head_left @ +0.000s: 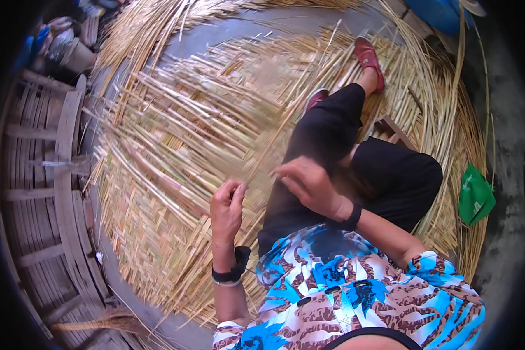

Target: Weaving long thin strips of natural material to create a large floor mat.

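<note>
A large mat (143, 233) of pale, flat-split reed strips spreads over the floor, woven close at its near left part. Farther off, loose reed strips (186, 111) lie across it side by side, some blurred. My left hand (226, 205) is just above the mat, its thumb and fingers pinched together; what they hold, if anything, is hidden. To its right, over my dark trouser leg, my right hand (310, 184) has its fingers curled toward the left hand. Those fingertips are smeared, and I cannot make out what is in them. A blurred strip shows near both hands.
A slatted wooden frame (70, 175) stands along the left edge, with a straw broom (105, 322) below it. Long reeds (449, 116) lie on the right, near a green bag (476, 195). A brown wooden block (392, 131) rests by my knee. A blue container (440, 14) is far right.
</note>
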